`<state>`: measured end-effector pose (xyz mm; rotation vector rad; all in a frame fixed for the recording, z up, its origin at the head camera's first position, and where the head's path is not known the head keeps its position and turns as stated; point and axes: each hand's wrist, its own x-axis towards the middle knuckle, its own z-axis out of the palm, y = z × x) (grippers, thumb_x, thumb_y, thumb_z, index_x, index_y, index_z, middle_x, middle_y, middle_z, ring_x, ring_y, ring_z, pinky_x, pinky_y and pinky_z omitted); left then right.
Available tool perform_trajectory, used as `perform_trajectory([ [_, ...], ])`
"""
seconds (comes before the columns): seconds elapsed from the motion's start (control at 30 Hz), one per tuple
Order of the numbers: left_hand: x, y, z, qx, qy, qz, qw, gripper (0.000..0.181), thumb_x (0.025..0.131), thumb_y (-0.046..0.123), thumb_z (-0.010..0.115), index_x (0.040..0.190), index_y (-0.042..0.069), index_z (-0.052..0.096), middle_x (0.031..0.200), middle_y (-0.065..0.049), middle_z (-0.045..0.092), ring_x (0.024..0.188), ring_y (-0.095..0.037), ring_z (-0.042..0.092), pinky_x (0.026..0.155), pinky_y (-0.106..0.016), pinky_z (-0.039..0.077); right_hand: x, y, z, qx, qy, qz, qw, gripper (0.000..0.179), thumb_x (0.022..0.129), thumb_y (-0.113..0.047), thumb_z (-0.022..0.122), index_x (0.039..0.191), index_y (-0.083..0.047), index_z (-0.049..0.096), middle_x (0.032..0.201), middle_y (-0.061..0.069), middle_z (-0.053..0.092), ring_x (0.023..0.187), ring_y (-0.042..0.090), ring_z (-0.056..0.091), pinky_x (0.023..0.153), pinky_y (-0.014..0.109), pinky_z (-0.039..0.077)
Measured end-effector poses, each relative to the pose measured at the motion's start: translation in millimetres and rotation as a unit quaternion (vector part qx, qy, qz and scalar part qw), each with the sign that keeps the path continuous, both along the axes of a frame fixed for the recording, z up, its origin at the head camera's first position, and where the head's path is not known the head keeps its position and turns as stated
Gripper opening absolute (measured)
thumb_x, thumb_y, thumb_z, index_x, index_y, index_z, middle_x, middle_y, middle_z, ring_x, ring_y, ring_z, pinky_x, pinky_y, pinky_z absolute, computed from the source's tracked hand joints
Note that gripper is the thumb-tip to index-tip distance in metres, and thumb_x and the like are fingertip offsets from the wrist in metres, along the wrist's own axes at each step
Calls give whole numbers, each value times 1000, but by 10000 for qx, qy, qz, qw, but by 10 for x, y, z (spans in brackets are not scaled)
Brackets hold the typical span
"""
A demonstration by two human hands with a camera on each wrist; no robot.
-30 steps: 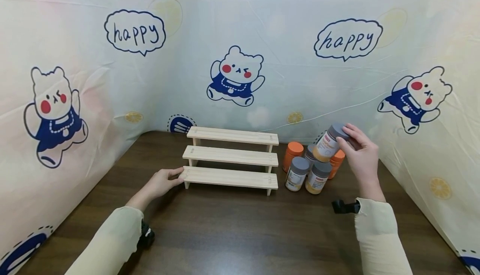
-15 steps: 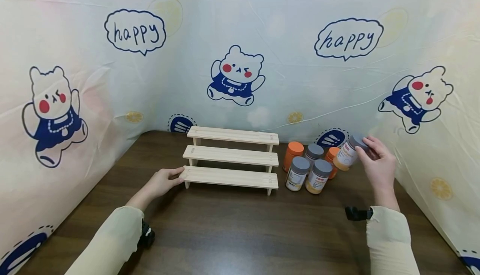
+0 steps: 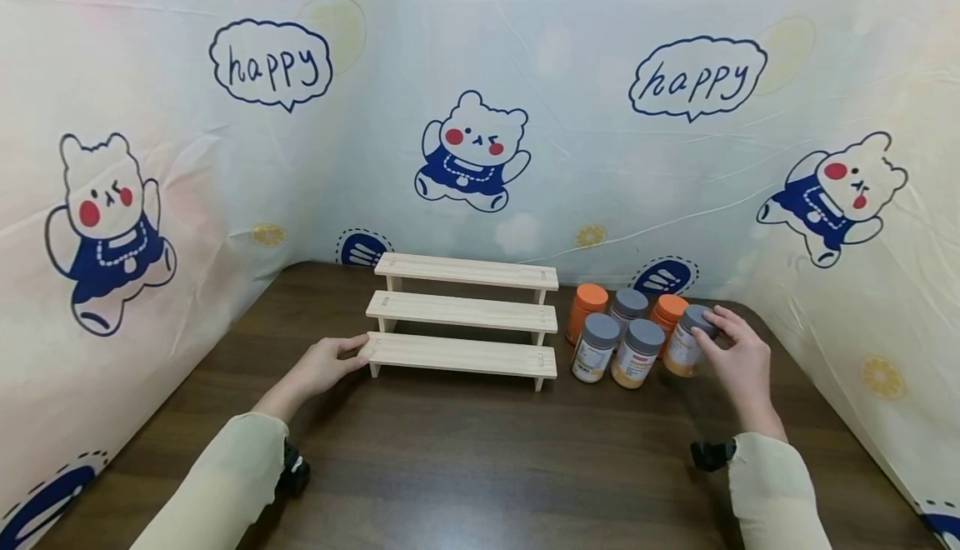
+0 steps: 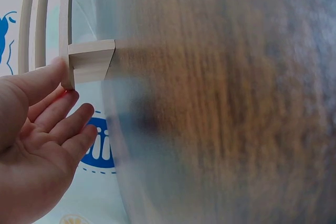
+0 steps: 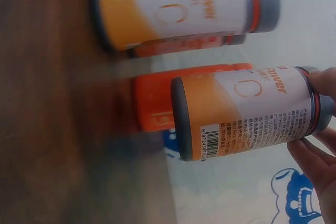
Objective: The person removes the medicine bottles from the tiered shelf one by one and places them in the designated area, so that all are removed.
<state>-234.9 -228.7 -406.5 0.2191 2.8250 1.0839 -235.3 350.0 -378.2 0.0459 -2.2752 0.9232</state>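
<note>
My left hand (image 3: 321, 365) pinches the left end of the lowest step of a three-step wooden display rack (image 3: 461, 356). In the left wrist view, the thumb and index finger meet at the end of the plank (image 4: 65, 24). At the right, my right hand (image 3: 742, 367) grips a pill bottle (image 3: 682, 352) by its grey lid. This bottle has a white and orange label, and leans a little in the right wrist view, close over the table. It stands at the right end of a cluster of bottles, in front of an orange bottle (image 3: 669, 310).
Two grey-lidded bottles stand in front, a left one (image 3: 592, 358) and a right one (image 3: 636, 362). Behind them are another grey-lidded bottle (image 3: 628, 304) and an orange bottle (image 3: 585, 312). A printed cloth (image 3: 480, 50) surrounds the brown table (image 3: 450, 467) at the back and sides.
My right hand has carried the grey-lidded bottle from above the cluster to the right, then lowered it beside the other bottles. The left hand and the rack have stayed put.
</note>
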Motion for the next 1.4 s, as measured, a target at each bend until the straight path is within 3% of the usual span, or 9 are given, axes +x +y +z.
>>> perform_trajectory([
  [0.27, -11, -14, 4, -21, -2, -6, 10000, 51, 93, 23, 57, 136, 1, 42, 134, -26, 40, 124, -41, 35, 95, -54, 34, -4, -6, -164, 188, 46, 184, 9996, 31, 79, -3, 72, 108, 8, 65, 120, 19, 57, 101, 32, 57, 74, 1, 36],
  [0.5, 5, -12, 11, -3, -48, -2, 10000, 51, 93, 22, 57, 136, 0, 42, 135, -25, 40, 125, -41, 35, 96, -55, 33, 28, -3, -238, -352, -249, 393, 9983, 32, 82, -9, 70, 110, 7, 64, 123, 16, 55, 99, -8, 47, 80, 8, 40],
  [0.8, 4, -25, 18, 0, -75, 18, 10000, 52, 93, 23, 57, 136, 0, 42, 135, -25, 40, 125, -41, 35, 96, -54, 33, 77, 48, -267, -189, -106, 968, 9951, 28, 82, 0, 67, 108, 8, 61, 121, 18, 49, 101, -10, 42, 83, 8, 38],
  [0.97, 3, -39, 10, 8, -80, 8, 10000, 52, 93, 23, 57, 136, 1, 42, 135, -25, 40, 125, -41, 35, 95, -54, 34, 75, 49, -267, -91, -54, 1032, 9946, 28, 81, 1, 68, 107, 8, 61, 121, 19, 49, 100, -12, 40, 83, 6, 37],
  [1.1, 2, -45, 3, 16, -44, -4, 10000, 52, 93, 24, 57, 137, 1, 42, 135, -25, 39, 125, -40, 35, 96, -54, 34, 79, 39, -247, -56, -180, 947, 9953, 28, 82, -3, 68, 107, 7, 61, 121, 19, 49, 101, -4, 44, 81, 5, 36],
  [1.27, -1, -65, -3, -48, 69, -70, 9999, 52, 92, 25, 58, 136, 1, 43, 134, -25, 41, 124, -40, 36, 95, -54, 34, 101, 35, -190, 53, -369, 863, 9956, 29, 85, -10, 67, 108, 7, 61, 120, 20, 49, 104, 27, 51, 80, 4, 37],
  [1.4, 2, -98, 44, -203, 184, -116, 9996, 52, 92, 26, 57, 135, 0, 44, 133, -25, 43, 123, -41, 38, 94, -55, 34, 121, 29, -88, 102, -520, 729, 9959, 31, 87, -17, 65, 109, 5, 61, 121, 19, 51, 106, 34, 49, 86, 16, 42],
])
